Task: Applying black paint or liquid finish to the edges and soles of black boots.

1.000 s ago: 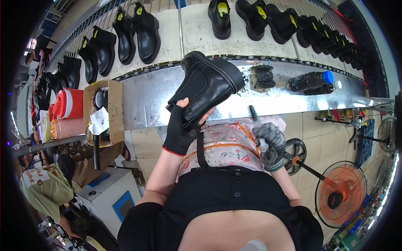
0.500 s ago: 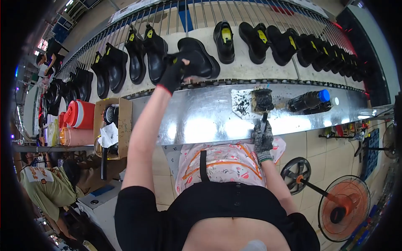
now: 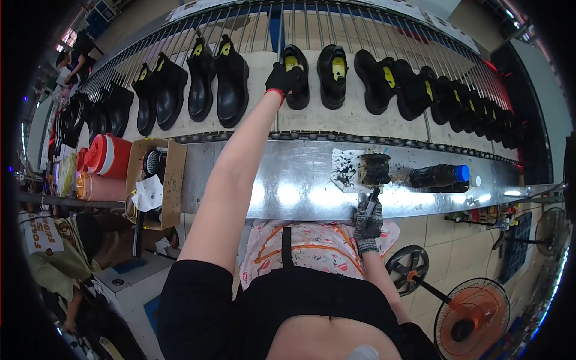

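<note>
Okay, my left hand (image 3: 282,79) is stretched far out, black glove with red cuff, fingers closed on the near edge of a black boot (image 3: 296,75) with a yellow insole. That boot sits on the beige conveyor belt (image 3: 336,123) beyond the desk, in a long row of black boots running left and right of it. My right hand (image 3: 367,217), in a grey speckled glove, rests at the near edge of the steel desk (image 3: 288,186), grip closed around a dark brush handle (image 3: 373,198) that points toward the polish tray (image 3: 348,171). That flat tray is smeared with black flecks, and a black block-shaped sponge (image 3: 377,168) sits on its right part. Just right of it a dark bottle with a blue cap (image 3: 441,176) lies on its side, contents look dark. Left end: an open cardboard box (image 3: 171,180) holding crumpled white paper and a dark round item, can't tell what. Beside it a red jug (image 3: 108,155). An orange fan (image 3: 474,312) stands on the floor lower right.
</note>
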Tool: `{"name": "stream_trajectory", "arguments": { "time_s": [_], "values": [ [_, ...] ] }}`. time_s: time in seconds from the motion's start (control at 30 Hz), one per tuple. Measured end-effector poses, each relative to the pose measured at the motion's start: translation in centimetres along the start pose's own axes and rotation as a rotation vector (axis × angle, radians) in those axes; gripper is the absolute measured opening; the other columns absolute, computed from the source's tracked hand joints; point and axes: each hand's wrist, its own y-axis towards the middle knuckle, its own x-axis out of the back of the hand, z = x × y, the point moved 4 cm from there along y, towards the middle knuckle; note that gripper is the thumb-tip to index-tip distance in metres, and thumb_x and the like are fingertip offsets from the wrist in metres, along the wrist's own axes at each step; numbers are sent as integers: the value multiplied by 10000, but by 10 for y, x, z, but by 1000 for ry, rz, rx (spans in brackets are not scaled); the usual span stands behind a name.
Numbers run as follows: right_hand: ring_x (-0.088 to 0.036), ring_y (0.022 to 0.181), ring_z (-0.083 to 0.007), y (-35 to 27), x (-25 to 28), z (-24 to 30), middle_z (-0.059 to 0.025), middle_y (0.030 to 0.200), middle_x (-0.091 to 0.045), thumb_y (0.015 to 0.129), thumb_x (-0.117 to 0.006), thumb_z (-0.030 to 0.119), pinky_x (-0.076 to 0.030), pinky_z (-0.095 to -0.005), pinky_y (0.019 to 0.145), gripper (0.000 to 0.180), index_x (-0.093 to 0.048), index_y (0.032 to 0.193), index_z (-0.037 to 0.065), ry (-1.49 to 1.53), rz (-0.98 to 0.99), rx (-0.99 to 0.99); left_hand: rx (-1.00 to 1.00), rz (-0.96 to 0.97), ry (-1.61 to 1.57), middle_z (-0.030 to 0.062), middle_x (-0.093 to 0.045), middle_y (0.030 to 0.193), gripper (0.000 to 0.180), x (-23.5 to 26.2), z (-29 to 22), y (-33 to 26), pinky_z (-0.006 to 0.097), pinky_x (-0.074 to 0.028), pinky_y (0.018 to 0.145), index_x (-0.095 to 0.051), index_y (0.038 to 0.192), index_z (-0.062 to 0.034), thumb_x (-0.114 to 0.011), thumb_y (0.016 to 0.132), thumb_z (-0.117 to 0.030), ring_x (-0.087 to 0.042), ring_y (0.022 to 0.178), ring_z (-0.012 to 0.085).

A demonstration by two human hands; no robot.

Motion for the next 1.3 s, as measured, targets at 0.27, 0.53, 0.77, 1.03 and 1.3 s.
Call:
{"name": "stream_trajectory", "arguments": {
  "time_s": [0.27, 0.53, 0.77, 1.03, 1.3],
  "values": [
    [-480, 498, -60, 3, -2, -7, 6, 656, -521, 913, -583, 210, -388, -229, 430, 228, -528, 1086, 73, 73, -14, -39, -352, -425, 229, 362, -248, 1390, 760, -8, 87, -145, 509, -231, 1062, -290, 1421, -87, -546, 836, -499, -261, 1305, 468],
    [-509, 556, -64, 8, 3, -12, 5, 682, -540, 904, -582, 179, -421, -221, 477, 206, -537, 1066, 60, -166, -49, 52, -526, -40, 471, 271, -257, 1433, 608, -25, 91, -262, 555, -193, 1065, -439, 1350, -151, -596, 813, -390, -249, 1321, 442],
    [-471, 504, -60, 13, -2, -21, 12, 654, -519, 887, -597, 187, -395, -228, 429, 229, -533, 1086, 93, 42, -53, 83, -523, -84, 455, 258, -326, 1400, 564, -23, 88, -258, 541, -211, 1063, -486, 1306, -134, -603, 808, -372, -294, 1295, 436],
    [-533, 592, -130, 9, -2, -3, -56, 737, -567, 869, -580, 215, -446, -289, 530, 253, -543, 1051, 43, -142, -87, 194, -470, -114, 296, 219, -390, 1375, 565, -23, 95, -246, 454, -231, 1079, -478, 1287, -82, -638, 793, -302, -321, 1300, 374],
    [-479, 521, -96, 19, 0, -37, -14, 655, -526, 887, -591, 203, -433, -253, 471, 170, -551, 982, 67, -198, -173, 312, -46, -336, -476, 255, -498, 1244, 881, 2, 44, -123, 412, -435, 907, -233, 1404, -51, -725, 739, -355, -544, 1081, 362]
  ]
}}
